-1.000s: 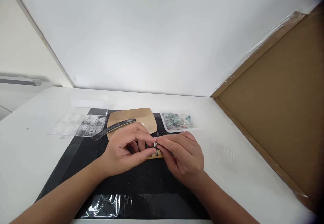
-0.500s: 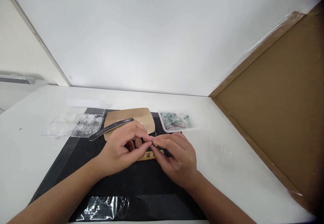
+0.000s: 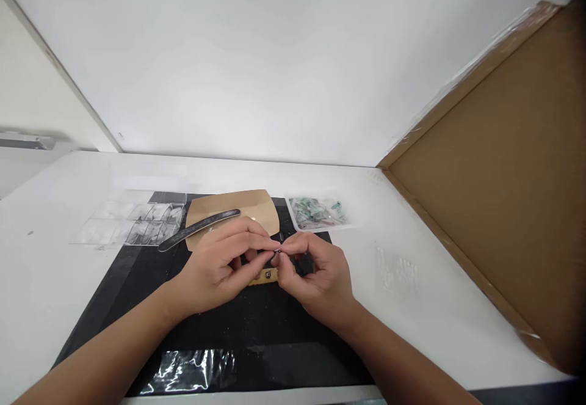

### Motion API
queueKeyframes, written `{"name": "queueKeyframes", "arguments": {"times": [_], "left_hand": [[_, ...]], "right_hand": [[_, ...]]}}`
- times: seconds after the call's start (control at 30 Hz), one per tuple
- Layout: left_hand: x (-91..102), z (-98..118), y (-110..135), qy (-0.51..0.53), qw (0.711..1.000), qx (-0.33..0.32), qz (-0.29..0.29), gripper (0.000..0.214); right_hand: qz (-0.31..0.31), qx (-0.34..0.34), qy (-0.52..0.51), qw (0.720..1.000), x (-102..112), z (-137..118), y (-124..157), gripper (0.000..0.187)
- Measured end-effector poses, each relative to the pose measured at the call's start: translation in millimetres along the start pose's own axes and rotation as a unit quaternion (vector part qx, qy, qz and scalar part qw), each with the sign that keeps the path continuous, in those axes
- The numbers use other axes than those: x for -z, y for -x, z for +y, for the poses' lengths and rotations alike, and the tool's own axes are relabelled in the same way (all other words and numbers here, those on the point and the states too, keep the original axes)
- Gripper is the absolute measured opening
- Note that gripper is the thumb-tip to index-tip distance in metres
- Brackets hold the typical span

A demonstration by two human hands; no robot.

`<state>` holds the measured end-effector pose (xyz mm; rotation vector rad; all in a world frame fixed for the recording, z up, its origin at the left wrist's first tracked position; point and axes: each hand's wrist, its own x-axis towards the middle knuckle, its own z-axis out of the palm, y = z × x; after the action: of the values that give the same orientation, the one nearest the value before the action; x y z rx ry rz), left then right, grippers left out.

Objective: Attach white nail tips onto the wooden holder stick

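My left hand [image 3: 224, 264] and my right hand [image 3: 318, 273] meet over the black mat [image 3: 215, 332]. Both are closed in a pinch, thumb against fingertips, on a tiny dark, shiny piece [image 3: 277, 251]; its kind is too small to make out. Just below the fingertips lies a yellowish strip [image 3: 259, 278] with a round metallic spot on it, partly covered by my hands. Beyond my left hand, a curved black nail file [image 3: 199, 229] rests across a sheet of brown card [image 3: 256, 203]. Small pale bits lie on the card.
A clear compartment box [image 3: 155, 222] holding whitish pieces sits at the left. Behind my right hand is a white tray [image 3: 293, 218] of greenish and clear packets. A clear sheet with small dots [image 3: 397, 270] lies to the right. A cardboard panel [image 3: 494, 167] stands along the right side.
My right hand's fingers have curled and shifted their pinch, with the thumb now more upright. The left hand keeps its pinch. The camera view has tilted slightly.
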<state>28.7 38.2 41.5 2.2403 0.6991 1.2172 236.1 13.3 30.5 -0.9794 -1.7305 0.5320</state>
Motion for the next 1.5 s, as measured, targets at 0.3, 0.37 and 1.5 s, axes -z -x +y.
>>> {"name": "queueKeyframes", "arguments": {"times": [0.3,0.37,1.5], "left_hand": [[-7.4,2,-1,-0.032,0.998,-0.002,0.057,0.015],[-8.7,2,-2,-0.048,0.997,-0.009,0.067,0.015],[-10.4,8,-2,-0.046,0.996,0.065,0.029,0.012]], "right_hand": [[0.040,0.039,0.123,0.991,-4,-4,2,0.012],[0.044,0.049,0.137,0.988,-4,-5,2,0.012],[0.018,0.142,0.176,0.974,-4,-3,-2,0.020]]}}
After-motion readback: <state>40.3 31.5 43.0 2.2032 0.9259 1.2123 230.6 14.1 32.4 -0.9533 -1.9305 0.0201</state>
